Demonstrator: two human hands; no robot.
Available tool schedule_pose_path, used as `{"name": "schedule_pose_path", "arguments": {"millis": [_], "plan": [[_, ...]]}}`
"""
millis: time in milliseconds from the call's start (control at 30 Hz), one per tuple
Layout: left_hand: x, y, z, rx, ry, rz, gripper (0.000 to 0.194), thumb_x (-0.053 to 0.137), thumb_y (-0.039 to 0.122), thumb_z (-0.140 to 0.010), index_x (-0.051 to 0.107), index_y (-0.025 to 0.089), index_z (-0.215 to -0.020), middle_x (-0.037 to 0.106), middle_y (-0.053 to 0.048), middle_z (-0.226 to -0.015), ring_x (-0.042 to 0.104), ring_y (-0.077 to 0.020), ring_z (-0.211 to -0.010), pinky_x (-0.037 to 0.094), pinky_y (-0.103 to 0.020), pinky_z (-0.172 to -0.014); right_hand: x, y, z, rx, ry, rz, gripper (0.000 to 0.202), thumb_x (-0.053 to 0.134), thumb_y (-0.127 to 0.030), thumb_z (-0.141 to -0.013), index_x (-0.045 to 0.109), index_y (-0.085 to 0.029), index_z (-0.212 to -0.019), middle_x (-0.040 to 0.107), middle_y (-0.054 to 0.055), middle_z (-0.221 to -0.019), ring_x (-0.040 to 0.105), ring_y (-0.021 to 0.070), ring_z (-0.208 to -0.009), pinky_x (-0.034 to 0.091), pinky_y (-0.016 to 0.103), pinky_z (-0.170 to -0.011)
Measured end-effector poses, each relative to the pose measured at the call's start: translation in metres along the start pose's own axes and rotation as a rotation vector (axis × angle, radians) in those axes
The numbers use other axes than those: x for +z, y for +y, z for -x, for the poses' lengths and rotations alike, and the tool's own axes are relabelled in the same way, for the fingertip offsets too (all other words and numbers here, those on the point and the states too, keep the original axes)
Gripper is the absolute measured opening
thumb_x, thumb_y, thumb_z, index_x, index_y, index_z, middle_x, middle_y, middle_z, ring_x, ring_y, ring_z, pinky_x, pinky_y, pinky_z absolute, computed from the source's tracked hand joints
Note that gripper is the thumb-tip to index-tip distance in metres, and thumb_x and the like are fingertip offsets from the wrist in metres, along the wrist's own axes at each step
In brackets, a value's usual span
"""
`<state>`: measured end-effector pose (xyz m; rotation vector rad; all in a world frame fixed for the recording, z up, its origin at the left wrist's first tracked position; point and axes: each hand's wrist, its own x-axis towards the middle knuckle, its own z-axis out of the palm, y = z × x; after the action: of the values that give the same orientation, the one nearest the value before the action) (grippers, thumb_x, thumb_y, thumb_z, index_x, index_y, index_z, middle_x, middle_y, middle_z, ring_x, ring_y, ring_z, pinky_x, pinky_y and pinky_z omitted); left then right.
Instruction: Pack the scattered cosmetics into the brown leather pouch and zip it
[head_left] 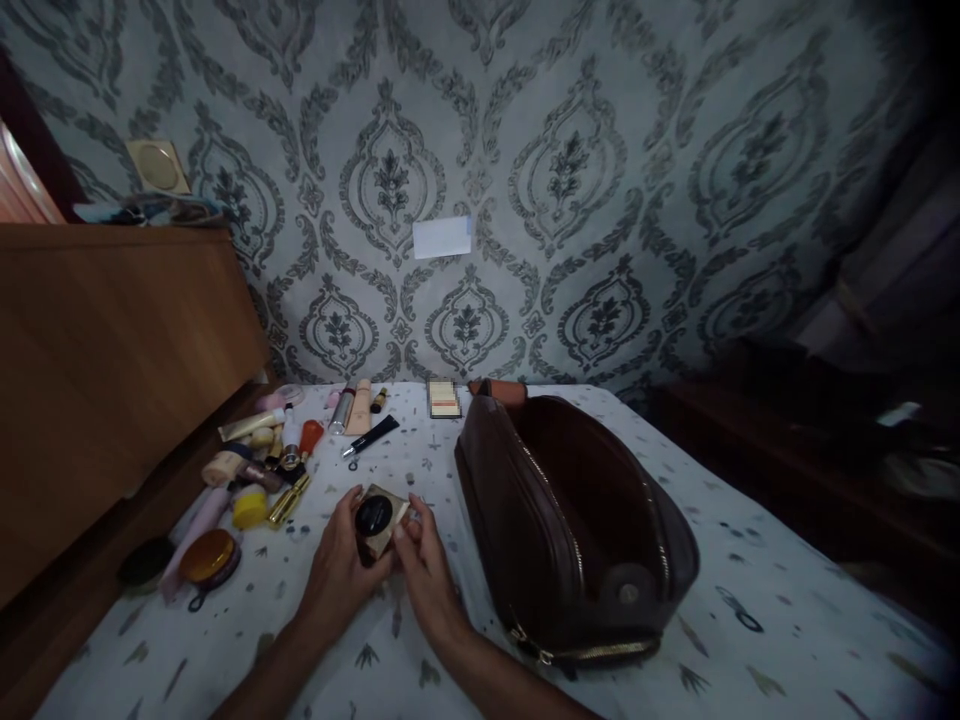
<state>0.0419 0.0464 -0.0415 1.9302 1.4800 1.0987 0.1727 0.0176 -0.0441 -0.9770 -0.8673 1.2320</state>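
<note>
Lower centre of frame: the left hand [339,545] and right hand [431,572] share one small black-and-gold case [375,517], held just above the white printed cloth [300,655]. Grip: left fingers curl closed around its left side and underside; right thumb and fingers close on its right edge. Its round black face is turned up; lettering too small to read.

Step in hand, my judgement: two-handed handling of the case. A next move would call for one hand taking it alone, freeing the other.

Lower right: brown bag [499,510], unzipped, mouth gaping; contents, if any, lost in shadow. Left of frame: amber-lidded jar [210,556], then a yellow-lidded jar [250,508] beside a gold tube [289,502]. Beyond the hands, a dark tube [371,437] lies slantwise. Farther, near the patterned wall [465,325], a pale palette [443,399].
</note>
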Motion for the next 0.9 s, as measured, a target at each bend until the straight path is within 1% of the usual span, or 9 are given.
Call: {"name": "schedule_pose_path", "arguments": {"millis": [133,267,333,467,667,800,900], "plan": [[-0.003,0.001,0.002,0.014,-0.012,0.005,0.078,0.068,0.044,-0.075,0.034,0.018,-0.140,0.054,-0.019,-0.139,0.054,-0.0340,-0.129,0.045,-0.054,-0.105,0.001,0.002,-0.001,-0.004,-0.002,-0.049,0.070,0.069,-0.055,-0.080,0.049,-0.022,-0.139,0.071,0.010,-0.118,0.066,0.0256,-0.112,0.052,0.038,-0.096],[-0.005,0.000,0.004,0.040,-0.019,0.019,0.074,0.067,0.045,-0.078,0.035,0.018,-0.139,0.053,-0.019,-0.141,0.054,-0.0337,-0.130,0.044,-0.054,-0.107,0.002,0.005,-0.001,-0.033,-0.002,-0.070,0.071,0.072,-0.052,-0.077,0.051,-0.024,-0.139,0.072,0.010,-0.116,0.068,0.0258,-0.110,0.053,0.040,-0.097],[-0.005,0.000,0.005,0.060,-0.014,0.021,0.072,0.067,0.044,-0.079,0.035,0.019,-0.139,0.052,-0.019,-0.141,0.054,-0.0335,-0.130,0.045,-0.053,-0.106,0.002,0.006,-0.001,-0.052,-0.008,-0.081,0.073,0.073,-0.051,-0.076,0.051,-0.024,-0.141,0.072,0.010,-0.117,0.068,0.0256,-0.108,0.053,0.041,-0.097],[-0.006,-0.002,0.007,0.088,-0.013,0.032,0.070,0.065,0.036,-0.080,0.035,0.019,-0.141,0.052,-0.018,-0.141,0.055,-0.0324,-0.128,0.048,-0.051,-0.103,0.004,0.008,-0.003,-0.063,-0.014,-0.104,0.081,0.076,-0.049,-0.073,0.047,-0.023,-0.144,0.072,0.010,-0.120,0.068,0.0260,-0.110,0.052,0.042,-0.100],[-0.008,-0.007,0.009,0.127,-0.025,0.093,0.078,0.068,0.027,-0.072,0.032,0.018,-0.141,0.050,-0.018,-0.142,0.052,-0.0332,-0.131,0.044,-0.052,-0.107,0.009,0.011,-0.005,-0.025,-0.026,-0.130,0.098,0.081,-0.029,-0.062,0.035,-0.021,-0.147,0.069,0.012,-0.123,0.068,0.0270,-0.112,0.051,0.045,-0.101],[-0.009,-0.010,0.011,0.144,-0.043,0.102,0.083,0.068,0.025,-0.070,0.030,0.018,-0.143,0.048,-0.018,-0.143,0.050,-0.0340,-0.133,0.043,-0.053,-0.108,0.010,0.009,-0.002,-0.044,-0.063,-0.111,0.101,0.078,-0.016,-0.058,0.032,-0.023,-0.148,0.069,0.010,-0.123,0.068,0.0257,-0.111,0.053,0.041,-0.099],[-0.009,-0.010,0.013,0.164,-0.038,0.063,0.083,0.068,0.021,-0.069,0.031,0.018,-0.143,0.050,-0.018,-0.140,0.051,-0.0346,-0.131,0.045,-0.053,-0.107,0.009,0.011,-0.001,-0.071,-0.064,-0.051,0.101,0.075,-0.013,-0.058,0.033,-0.025,-0.148,0.070,0.008,-0.120,0.069,0.0245,-0.107,0.054,0.039,-0.094]]}}
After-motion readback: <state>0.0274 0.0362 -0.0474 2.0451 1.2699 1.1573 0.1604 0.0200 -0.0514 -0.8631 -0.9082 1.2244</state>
